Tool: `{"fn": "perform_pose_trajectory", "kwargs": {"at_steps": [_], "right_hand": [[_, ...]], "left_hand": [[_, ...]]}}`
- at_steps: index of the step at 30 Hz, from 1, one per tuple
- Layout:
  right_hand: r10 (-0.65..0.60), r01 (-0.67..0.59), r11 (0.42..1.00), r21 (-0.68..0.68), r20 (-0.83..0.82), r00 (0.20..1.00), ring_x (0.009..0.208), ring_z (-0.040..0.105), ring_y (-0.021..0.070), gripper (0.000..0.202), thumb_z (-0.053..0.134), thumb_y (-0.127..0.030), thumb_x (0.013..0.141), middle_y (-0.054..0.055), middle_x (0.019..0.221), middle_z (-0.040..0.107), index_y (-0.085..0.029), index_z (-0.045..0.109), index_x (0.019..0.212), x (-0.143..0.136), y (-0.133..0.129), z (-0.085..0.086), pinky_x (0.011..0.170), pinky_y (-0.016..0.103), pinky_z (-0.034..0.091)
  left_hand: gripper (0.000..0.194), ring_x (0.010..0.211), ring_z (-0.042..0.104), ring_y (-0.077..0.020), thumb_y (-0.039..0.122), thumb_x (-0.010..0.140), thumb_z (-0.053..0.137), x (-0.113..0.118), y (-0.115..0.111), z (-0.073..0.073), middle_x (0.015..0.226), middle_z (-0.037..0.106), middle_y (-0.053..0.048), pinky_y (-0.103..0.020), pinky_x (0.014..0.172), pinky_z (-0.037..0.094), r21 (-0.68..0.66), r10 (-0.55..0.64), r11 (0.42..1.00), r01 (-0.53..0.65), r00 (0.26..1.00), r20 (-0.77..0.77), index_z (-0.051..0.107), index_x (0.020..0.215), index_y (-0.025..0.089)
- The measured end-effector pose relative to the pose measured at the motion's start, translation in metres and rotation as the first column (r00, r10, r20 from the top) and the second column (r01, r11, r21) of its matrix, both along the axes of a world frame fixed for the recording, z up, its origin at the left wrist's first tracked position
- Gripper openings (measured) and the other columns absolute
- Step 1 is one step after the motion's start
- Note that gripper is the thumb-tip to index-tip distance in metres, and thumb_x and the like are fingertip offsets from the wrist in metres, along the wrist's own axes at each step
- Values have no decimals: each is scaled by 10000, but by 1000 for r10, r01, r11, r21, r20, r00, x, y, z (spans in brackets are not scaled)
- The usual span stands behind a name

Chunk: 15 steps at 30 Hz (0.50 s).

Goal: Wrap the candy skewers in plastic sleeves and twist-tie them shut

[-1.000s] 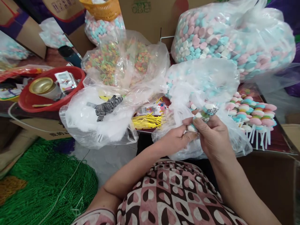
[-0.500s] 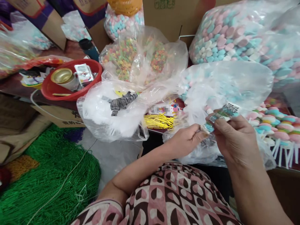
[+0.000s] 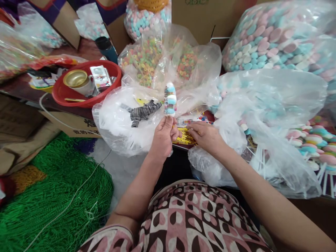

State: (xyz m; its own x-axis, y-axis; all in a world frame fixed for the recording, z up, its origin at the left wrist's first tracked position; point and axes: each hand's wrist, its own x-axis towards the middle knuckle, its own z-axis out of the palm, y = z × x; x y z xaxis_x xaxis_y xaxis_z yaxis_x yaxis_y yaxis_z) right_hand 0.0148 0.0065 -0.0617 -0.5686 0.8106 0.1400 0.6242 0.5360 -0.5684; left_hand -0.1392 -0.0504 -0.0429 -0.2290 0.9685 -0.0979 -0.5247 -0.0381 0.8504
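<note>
My left hand (image 3: pixel 165 136) is closed round the lower end of a bagged marshmallow skewer (image 3: pixel 170 99), which stands upright with blue and white pieces and printing on its clear wrapper. Just to the right, my right hand (image 3: pixel 210 138) has its fingertips pinched at a bundle of gold twist ties (image 3: pixel 185 136) on the table edge; how many ties are between them is hard to make out. Printed clear bags (image 3: pixel 196 120) lie behind the ties. Left of the skewer, a dark striped bundle (image 3: pixel 144 112) rests on a white plastic bag (image 3: pixel 112 131).
Unwrapped marshmallow skewers (image 3: pixel 319 143) with white sticks are piled at right. Big bags of marshmallows (image 3: pixel 265 42) and of ring-shaped sweets (image 3: pixel 145 59) stand behind. A red basin (image 3: pixel 59 92) holds a cup and packets. Green cord (image 3: pixel 65 189) heaps at lower left.
Both hands have moved left from the plastic bag on the right. The bagged skewer now stands upright in my left hand, and my right hand has released the printed wrapper and reached the twist ties.
</note>
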Motion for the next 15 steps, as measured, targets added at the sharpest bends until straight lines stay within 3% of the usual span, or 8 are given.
{"fn": "perform_pose_trajectory", "kwargs": {"at_steps": [3, 5, 15], "right_hand": [[32, -49, 997, 65, 240, 970, 1013, 636, 245, 206, 541, -173, 918, 121, 1095, 712, -176, 734, 989, -15, 5, -7, 854, 339, 461], [21, -44, 997, 66, 307, 951, 998, 631, 234, 202, 534, -189, 931, 120, 1079, 705, -173, 734, 954, -19, 7, -10, 814, 312, 449], [-98, 83, 994, 70, 250, 963, 815, 656, 200, 246, 509, -249, 937, 54, 904, 754, -216, 750, 897, -4, 16, -14, 672, 285, 409]], "left_hand": [[351, 397, 322, -32, 479, 869, 657, -2, 0, -1, 481, 308, 110, -197, 559, 452, -6, -4, 1000, 4, 996, 86, 527, 743, 179], [348, 392, 332, -31, 474, 863, 668, -2, 0, -3, 478, 311, 110, -197, 552, 453, -22, -2, 1000, 5, 993, 121, 536, 745, 174], [339, 379, 328, -33, 463, 873, 658, -2, 4, -14, 470, 314, 106, -189, 514, 425, -64, 10, 998, -1, 990, 139, 548, 742, 171]]}}
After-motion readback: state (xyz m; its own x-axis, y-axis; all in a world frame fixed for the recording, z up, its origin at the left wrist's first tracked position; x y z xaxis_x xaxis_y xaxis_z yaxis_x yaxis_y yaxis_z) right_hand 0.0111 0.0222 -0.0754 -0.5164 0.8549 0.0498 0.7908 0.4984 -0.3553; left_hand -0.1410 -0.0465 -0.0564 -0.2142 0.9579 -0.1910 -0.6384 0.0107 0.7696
